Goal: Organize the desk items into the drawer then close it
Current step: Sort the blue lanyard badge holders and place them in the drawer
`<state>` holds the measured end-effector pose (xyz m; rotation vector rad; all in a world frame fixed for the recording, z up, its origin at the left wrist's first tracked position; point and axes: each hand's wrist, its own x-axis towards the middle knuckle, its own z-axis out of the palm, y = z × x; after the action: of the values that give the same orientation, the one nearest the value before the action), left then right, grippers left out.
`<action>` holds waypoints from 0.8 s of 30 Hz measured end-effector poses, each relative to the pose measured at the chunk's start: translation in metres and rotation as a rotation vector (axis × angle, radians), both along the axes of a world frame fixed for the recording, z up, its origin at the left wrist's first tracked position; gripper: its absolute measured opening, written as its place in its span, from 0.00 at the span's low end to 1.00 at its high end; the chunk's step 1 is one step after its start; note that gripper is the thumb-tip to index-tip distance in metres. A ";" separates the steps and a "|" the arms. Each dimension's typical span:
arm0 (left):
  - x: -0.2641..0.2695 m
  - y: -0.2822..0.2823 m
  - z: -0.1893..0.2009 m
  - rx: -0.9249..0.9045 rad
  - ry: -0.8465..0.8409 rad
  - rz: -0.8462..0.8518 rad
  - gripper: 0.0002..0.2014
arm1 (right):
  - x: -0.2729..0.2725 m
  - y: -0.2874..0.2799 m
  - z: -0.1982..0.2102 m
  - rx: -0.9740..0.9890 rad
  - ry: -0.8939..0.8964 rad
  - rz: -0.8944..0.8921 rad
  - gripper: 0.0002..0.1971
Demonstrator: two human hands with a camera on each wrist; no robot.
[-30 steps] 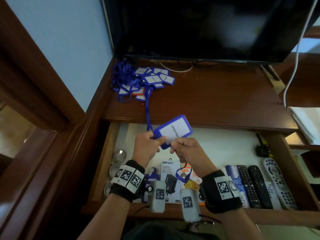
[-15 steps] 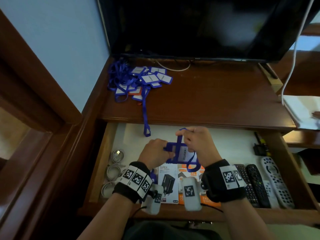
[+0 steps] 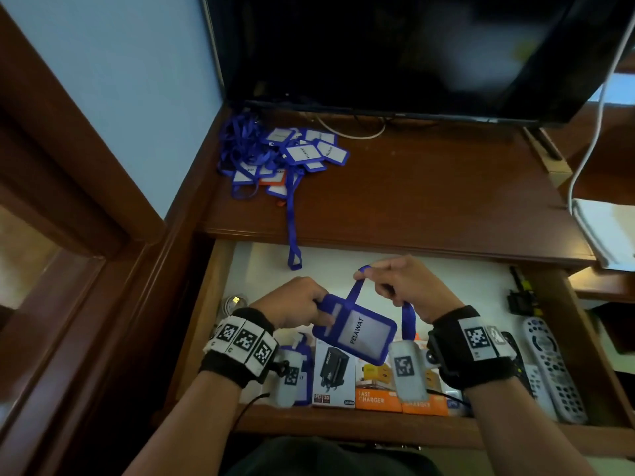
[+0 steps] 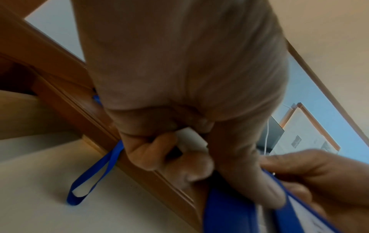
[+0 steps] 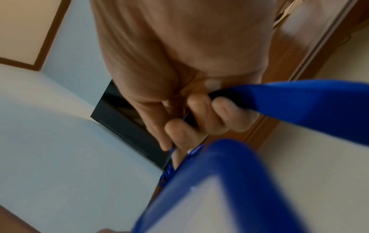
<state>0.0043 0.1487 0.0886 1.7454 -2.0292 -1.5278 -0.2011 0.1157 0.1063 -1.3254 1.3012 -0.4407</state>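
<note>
Overhead, the left hand point(image 3: 295, 304) pinches the upper left end of a blue badge holder point(image 3: 357, 333) above the open drawer point(image 3: 343, 269), while the right hand point(image 3: 402, 286) pinches its blue lanyard point(image 3: 359, 286), lifted into a loop. More badges point(image 3: 285, 156) lie heaped on the desk point(image 3: 429, 190), one strap hanging over the edge. Charger boxes point(image 3: 357, 383) and remotes point(image 3: 549, 369) lie in the drawer.

From the left wrist, curled fingers point(image 4: 265, 189) press the holder's blue edge.

From the right wrist, curled fingers point(image 5: 231, 116) clamp the blue strap; the holder is a blur.
</note>
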 end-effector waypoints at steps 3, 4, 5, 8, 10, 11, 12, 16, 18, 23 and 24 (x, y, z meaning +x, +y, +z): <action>0.007 -0.002 0.002 0.040 0.054 -0.015 0.08 | -0.002 -0.001 -0.010 -0.021 0.010 0.097 0.12; 0.010 -0.002 0.003 0.056 0.084 -0.016 0.09 | -0.001 -0.001 -0.013 -0.029 0.005 0.128 0.12; 0.012 -0.003 0.004 0.067 0.117 -0.010 0.09 | -0.001 0.000 -0.017 -0.035 -0.001 0.154 0.12; 0.020 -0.008 0.004 0.057 0.217 0.057 0.06 | 0.004 0.001 -0.025 -0.028 -0.066 0.172 0.12; 0.024 -0.010 0.002 0.035 0.303 0.116 0.06 | 0.008 0.000 -0.026 -0.014 -0.140 0.155 0.11; 0.024 -0.011 0.000 0.030 0.355 0.146 0.07 | 0.010 -0.002 -0.027 -0.023 -0.153 0.152 0.10; 0.024 -0.011 -0.002 0.027 0.405 0.179 0.08 | 0.012 -0.005 -0.028 -0.046 -0.150 0.153 0.08; 0.019 -0.012 -0.010 -0.013 0.523 0.420 0.09 | 0.021 -0.009 -0.035 -0.121 -0.215 0.055 0.05; 0.016 -0.014 -0.011 -0.013 0.588 0.558 0.09 | 0.025 -0.007 -0.037 -0.126 -0.209 0.010 0.09; 0.013 -0.019 -0.008 -0.045 0.683 0.718 0.09 | 0.034 0.003 -0.040 -0.005 -0.453 -0.045 0.10; 0.013 -0.020 -0.007 -0.052 0.718 0.764 0.10 | 0.033 0.003 -0.043 0.023 -0.474 -0.067 0.13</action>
<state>0.0174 0.1283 0.0813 1.3850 -0.9043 -1.4755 -0.1683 0.1191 0.0635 -1.0754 0.9506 -0.7345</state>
